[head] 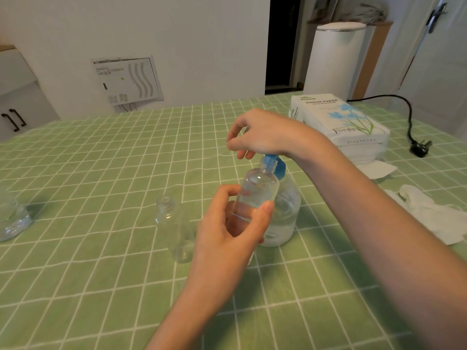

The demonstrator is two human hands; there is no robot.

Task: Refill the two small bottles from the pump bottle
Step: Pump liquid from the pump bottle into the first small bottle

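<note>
step: fill first bottle [257, 190] | left hand [227, 231] grasps it under pump [280, 169] | right hand [265, 132] presses pump, fingers loose | next: keep mouth under spout

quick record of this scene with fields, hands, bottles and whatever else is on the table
left hand: holds a small clear bottle, tilted, mouth at the blue pump head
right hand: rests on top of that pump head, fingers loosely curled
pump bottle: clear, upright on the green checked tablecloth, behind the held bottle
second small bottle: uncapped, upright, left of the left hand
other: tissue paper pack and crumpled tissues at right
</note>
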